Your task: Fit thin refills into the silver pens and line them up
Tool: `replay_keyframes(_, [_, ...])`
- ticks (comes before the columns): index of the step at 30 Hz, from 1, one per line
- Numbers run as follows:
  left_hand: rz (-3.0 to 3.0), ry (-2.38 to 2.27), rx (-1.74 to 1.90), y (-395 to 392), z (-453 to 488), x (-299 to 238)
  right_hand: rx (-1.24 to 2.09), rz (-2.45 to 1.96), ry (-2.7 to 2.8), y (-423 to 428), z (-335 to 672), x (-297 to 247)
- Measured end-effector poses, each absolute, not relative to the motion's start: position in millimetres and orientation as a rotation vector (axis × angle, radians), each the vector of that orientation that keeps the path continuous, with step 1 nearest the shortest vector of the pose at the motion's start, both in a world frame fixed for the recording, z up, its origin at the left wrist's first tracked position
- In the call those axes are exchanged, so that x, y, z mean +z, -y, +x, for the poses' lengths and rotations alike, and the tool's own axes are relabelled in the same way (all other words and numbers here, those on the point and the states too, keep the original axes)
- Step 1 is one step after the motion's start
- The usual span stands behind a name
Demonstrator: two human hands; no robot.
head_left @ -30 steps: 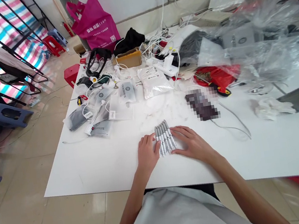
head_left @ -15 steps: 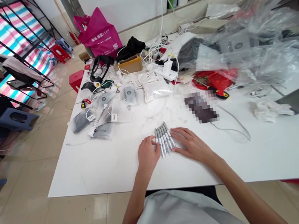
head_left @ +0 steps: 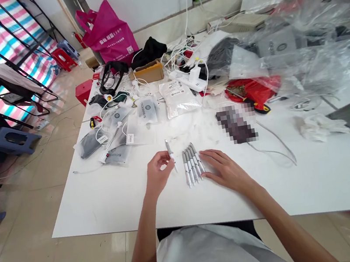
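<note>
Several grey-and-white pens [head_left: 192, 165] lie side by side in a row on the white table [head_left: 318, 174]. My left hand [head_left: 157, 176] is just left of the row, lifted a little, its fingers pinched on one pen [head_left: 170, 153] that points up and away. My right hand [head_left: 225, 169] lies flat and open on the table, its fingertips touching the right side of the row.
Farther back are plastic bags of cables [head_left: 118, 133], a white pouch [head_left: 179, 96], a small cardboard box [head_left: 148, 71], a pink tote bag [head_left: 109, 30], a red bag [head_left: 254, 88] and crumpled clear plastic [head_left: 317, 42]. A white cable [head_left: 277, 146] loops right of my hand. Stools [head_left: 13, 141] stand on the floor to the left.
My left hand has taken one pen off the left end of the row and lifted it away to the left. My right hand has stayed against the row.
</note>
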State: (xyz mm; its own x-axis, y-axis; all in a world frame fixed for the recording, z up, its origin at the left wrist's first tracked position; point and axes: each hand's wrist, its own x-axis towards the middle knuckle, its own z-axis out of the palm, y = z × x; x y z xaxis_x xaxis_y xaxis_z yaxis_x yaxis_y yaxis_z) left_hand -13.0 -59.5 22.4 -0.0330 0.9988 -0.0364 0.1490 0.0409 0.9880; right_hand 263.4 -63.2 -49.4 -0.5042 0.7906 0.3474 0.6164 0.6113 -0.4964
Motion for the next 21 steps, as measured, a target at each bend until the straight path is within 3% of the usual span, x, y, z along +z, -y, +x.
replay_keyframes(5, [1.042,-1.046,1.330,35.8,-20.9,26.7,0.473,-1.102,2.250,63.8,264.5,-47.4])
replay_keyframes(14, [0.922,-0.829,1.186,-10.1,-5.4,-7.8,0.809,-1.280,1.777,24.6,234.1,-24.1])
replay_keyframes(21, [0.940,-0.833,1.237,-11.9,-0.3,-38.5,0.884,-1.082,1.930,-17.5,207.3,-35.3])
